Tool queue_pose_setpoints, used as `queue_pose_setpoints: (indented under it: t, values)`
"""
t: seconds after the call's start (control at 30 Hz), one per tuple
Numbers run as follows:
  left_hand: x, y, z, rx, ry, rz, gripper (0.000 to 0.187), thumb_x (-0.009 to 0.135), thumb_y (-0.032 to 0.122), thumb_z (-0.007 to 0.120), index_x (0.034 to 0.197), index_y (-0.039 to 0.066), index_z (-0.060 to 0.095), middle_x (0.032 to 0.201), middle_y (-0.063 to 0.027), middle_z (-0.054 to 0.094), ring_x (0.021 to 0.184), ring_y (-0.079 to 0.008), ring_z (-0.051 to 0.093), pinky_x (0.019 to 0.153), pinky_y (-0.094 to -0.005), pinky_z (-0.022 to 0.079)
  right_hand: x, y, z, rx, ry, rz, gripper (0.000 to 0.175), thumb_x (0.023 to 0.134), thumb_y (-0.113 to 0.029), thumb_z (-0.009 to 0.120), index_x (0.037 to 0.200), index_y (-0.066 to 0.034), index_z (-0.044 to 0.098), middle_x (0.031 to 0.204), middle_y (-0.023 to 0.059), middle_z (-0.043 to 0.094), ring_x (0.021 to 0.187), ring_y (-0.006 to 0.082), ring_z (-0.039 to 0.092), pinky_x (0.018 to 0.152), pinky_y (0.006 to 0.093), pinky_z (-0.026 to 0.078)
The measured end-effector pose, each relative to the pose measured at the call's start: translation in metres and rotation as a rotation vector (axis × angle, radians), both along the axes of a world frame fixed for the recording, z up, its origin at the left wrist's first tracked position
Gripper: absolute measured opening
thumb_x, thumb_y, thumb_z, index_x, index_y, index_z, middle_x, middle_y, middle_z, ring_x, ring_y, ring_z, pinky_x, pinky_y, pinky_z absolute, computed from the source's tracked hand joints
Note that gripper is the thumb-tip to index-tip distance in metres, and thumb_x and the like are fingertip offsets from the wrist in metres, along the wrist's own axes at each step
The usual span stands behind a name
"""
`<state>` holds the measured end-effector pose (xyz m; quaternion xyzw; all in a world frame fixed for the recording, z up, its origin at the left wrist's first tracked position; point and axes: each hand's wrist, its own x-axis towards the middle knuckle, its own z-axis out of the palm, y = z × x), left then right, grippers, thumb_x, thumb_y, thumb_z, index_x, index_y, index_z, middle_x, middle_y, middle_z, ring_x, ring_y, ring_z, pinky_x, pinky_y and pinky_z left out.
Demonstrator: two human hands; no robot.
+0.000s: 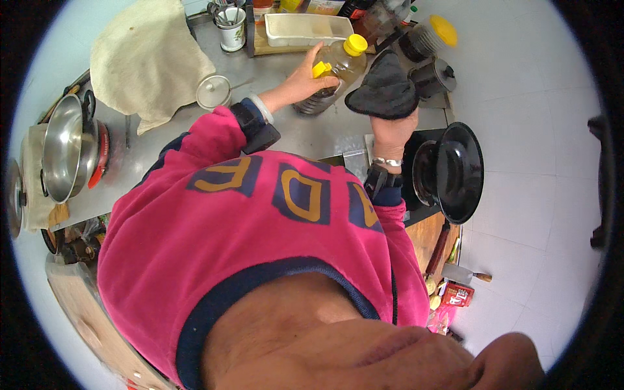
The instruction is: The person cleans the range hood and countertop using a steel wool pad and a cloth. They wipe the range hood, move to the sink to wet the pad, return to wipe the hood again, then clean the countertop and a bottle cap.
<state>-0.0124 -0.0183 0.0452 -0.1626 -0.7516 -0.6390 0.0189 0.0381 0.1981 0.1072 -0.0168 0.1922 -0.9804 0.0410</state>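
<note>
My left hand (312, 78) grips a large clear plastic oil bottle (348, 66) with a yellow cap and yellow handle. The bottle leans to the right over the steel counter (273, 126); whether its base touches the counter I cannot tell. Dark cloth (385, 87) covers the fingers of my right hand (396, 131), which holds it just right of the bottle. The cloth hides how the fingers close. A white plastic tray (309, 30) stands behind the bottle.
To the right, a black wok (460, 170) stands tilted on the hob (414, 195). Lidded containers (431, 78) line the back right. At the left are a steel pan (63, 146), a beige cloth (146, 58) and a glass-lidded jar (213, 92). A white mug (231, 34) holds utensils.
</note>
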Motion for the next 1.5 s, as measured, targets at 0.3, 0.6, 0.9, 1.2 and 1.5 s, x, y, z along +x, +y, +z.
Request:
queue_pose_setpoints:
  t: [0.3, 0.6, 0.9, 1.2, 1.5]
  values:
    - [0.064, -0.021, 0.043, 0.648, -0.089, -0.393, 0.070, 0.088, 0.050, 0.056, 0.137, 0.007, 0.031, 0.126, -0.0109, 0.047, 0.117, -0.0259, 0.044, 0.097, -0.0379, 0.038, 0.033, -0.074, 0.030, 1.971, 0.666, -0.297, 0.041, 0.089, -0.027, 0.054, 0.115, 0.0050, 0.053, 0.119, 0.0218, 0.055, 0.118, 0.0336, 0.049, 0.105, 0.0424, 0.031]
    - [0.064, -0.079, 0.026, 1.210, -0.624, -0.253, 0.049, 0.098, 0.038, 0.041, 0.131, 0.003, 0.043, 0.129, -0.0103, 0.053, 0.116, -0.0218, 0.053, 0.101, -0.0384, 0.040, 0.033, -0.087, -0.004, 1.529, 0.094, -0.028, 0.031, 0.092, -0.021, 0.056, 0.110, 0.0043, 0.058, 0.110, 0.0109, 0.061, 0.107, 0.0167, 0.053, 0.093, 0.0302, 0.040]
    - [0.009, -0.008, 0.030, 0.001, 0.534, -0.036, 0.061, 0.087, 0.032, 0.062, 0.136, 0.003, 0.039, 0.132, -0.0203, 0.046, 0.124, -0.0309, 0.042, 0.101, -0.0407, 0.034, -0.009, -0.108, -0.090, 1.036, 0.235, -0.078, 0.047, 0.088, -0.019, 0.058, 0.127, 0.0017, 0.041, 0.117, 0.0079, 0.053, 0.106, 0.0187, 0.050, 0.091, 0.0295, 0.039]
    - [0.006, 0.063, 0.030, -0.254, 0.561, 0.281, 0.065, 0.066, 0.013, 0.066, 0.125, -0.002, 0.042, 0.131, -0.0213, 0.039, 0.124, -0.0402, 0.036, 0.095, -0.0475, 0.036, -0.003, -0.055, -0.101, 1.561, 0.148, -0.272, 0.039, 0.088, -0.020, 0.062, 0.121, -0.0017, 0.051, 0.113, 0.0076, 0.056, 0.099, 0.0194, 0.052, 0.084, 0.0302, 0.043]
    - [-0.018, 0.071, 0.007, 0.070, 0.195, 0.218, 0.040, 0.083, 0.022, 0.064, 0.114, -0.001, 0.051, 0.110, -0.0210, 0.056, 0.102, -0.0329, 0.056, 0.086, -0.0378, 0.045, 0.003, -0.042, -0.085, 1.267, -0.020, -0.356, 0.011, 0.081, -0.008, 0.057, 0.085, 0.0026, 0.059, 0.079, -0.0006, 0.057, 0.068, 0.0100, 0.050, 0.060, 0.0277, 0.043]
